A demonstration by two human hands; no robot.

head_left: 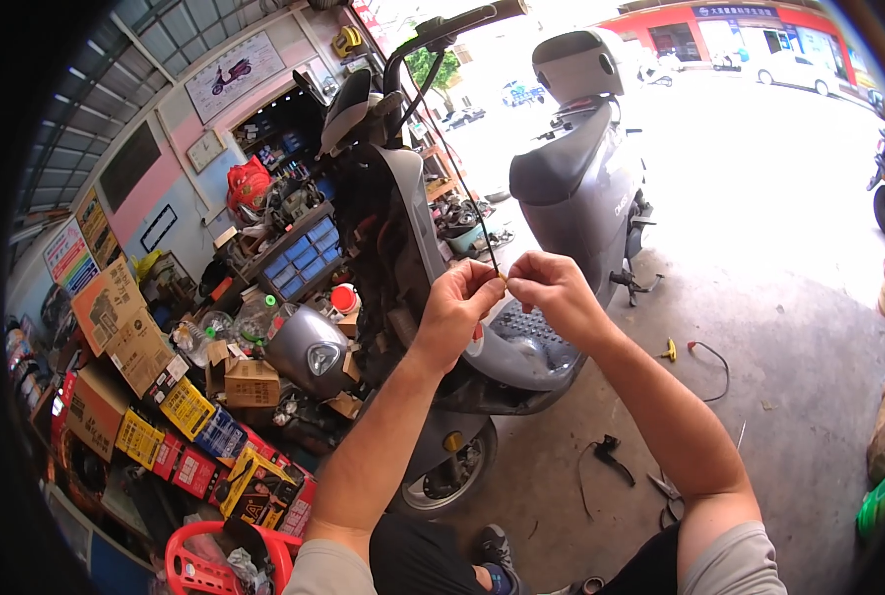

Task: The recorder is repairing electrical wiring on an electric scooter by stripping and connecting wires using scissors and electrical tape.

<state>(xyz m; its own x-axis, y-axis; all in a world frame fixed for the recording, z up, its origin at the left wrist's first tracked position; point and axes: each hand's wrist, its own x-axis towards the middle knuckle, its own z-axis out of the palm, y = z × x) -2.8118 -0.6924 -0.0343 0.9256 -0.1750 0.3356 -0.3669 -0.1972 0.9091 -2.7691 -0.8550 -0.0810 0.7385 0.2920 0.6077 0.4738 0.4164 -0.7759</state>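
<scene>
A thin black cable (483, 236) hangs from the scooter's handlebar (462, 27) down to my fingertips. My left hand (459, 305) is closed in a pinch on its lower end, above the footboard. My right hand (559, 297) pinches right beside it, the fingertips nearly touching; a small yellowish bit shows between them, too small to name. Something red peeks out under my left palm, mostly hidden. The grey scooter (576, 169) stands before me with its front panels off and dark inner parts bare. Below my hands lies its studded footboard (527, 342).
On the floor to the right lie a yellow-handled tool (670, 349), a looped cable (726, 372), a black lever part (613, 463) and pliers (665, 487). Cartons (125, 327), battery boxes (264, 493), a grey body panel (309, 344) and a red basket (199, 573) crowd the left.
</scene>
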